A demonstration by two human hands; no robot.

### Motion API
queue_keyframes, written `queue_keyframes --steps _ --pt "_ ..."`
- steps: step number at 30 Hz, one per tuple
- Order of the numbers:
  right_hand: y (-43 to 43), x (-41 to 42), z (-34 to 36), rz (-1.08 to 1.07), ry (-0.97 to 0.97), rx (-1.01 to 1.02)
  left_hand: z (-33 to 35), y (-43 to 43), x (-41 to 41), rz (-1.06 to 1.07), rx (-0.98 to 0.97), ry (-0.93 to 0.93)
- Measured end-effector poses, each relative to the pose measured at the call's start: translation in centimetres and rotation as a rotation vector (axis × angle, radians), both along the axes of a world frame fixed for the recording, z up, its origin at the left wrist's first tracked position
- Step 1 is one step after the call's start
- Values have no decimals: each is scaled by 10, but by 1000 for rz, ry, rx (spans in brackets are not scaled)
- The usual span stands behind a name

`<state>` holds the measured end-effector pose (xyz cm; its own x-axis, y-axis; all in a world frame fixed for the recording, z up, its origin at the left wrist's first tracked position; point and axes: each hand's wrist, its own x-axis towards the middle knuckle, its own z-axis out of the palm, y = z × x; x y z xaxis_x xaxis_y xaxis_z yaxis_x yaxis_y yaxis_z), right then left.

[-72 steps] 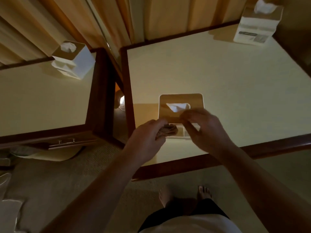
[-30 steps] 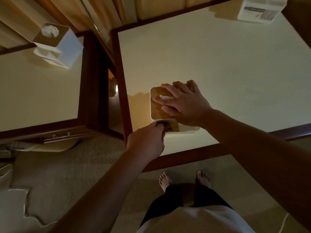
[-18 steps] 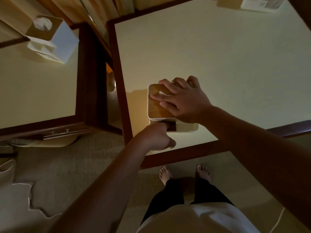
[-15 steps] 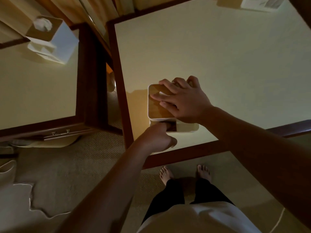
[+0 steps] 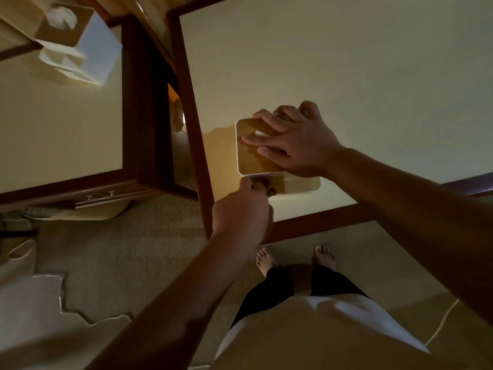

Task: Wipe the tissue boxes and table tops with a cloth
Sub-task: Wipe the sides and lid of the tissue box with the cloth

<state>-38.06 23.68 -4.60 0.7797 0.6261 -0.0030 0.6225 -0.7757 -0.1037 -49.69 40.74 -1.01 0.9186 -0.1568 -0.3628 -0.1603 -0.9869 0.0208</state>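
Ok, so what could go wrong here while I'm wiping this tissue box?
The tissue box sits near the corner of the table, so the left hand rubbing the cloth along its side could slide it toward the edge. The right hand lies over the tissue, which may get crumpled.

Left hand fisted, pinching cloth; right hand palm-down, fingers spread flat; both forearms extended.

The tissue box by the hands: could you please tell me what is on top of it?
The right hand rests flat on its wooden lid. A sliver of white tissue shows between the fingers; the rest is covered.
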Motion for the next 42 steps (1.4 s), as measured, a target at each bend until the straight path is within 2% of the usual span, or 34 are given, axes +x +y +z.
queue_keyframes --steps 6,10,14,18,22,25,31,33,36,42 --pt "-1 -1 0 -23 -16 1 -7 -25 32 162 -32 370" --pt "3 -3 0 -40 -34 2 -18 -14 40 232 -284 422" --pt "3 -4 -2 -62 -29 11 -21 -12 29 400 -590 473" --pt "5 -3 -1 -62 -28 15 -23 -5 24 448 -705 406" --pt "5 -3 -2 -64 -37 12 -20 7 20 371 -724 260" --pt "4 -3 -4 -44 -37 4 -14 19 15 455 -836 273" --pt "1 -2 -3 -4 -42 29 1 65 -15 457 -862 40" --pt "2 -3 -3 -10 -40 33 2 78 -26 356 -827 -75" --pt "3 -4 -3 -21 -33 42 -2 73 -40 87 -794 -231" --pt "1 -4 -3 -20 -36 36 -26 21 -42 -34 -697 -353"
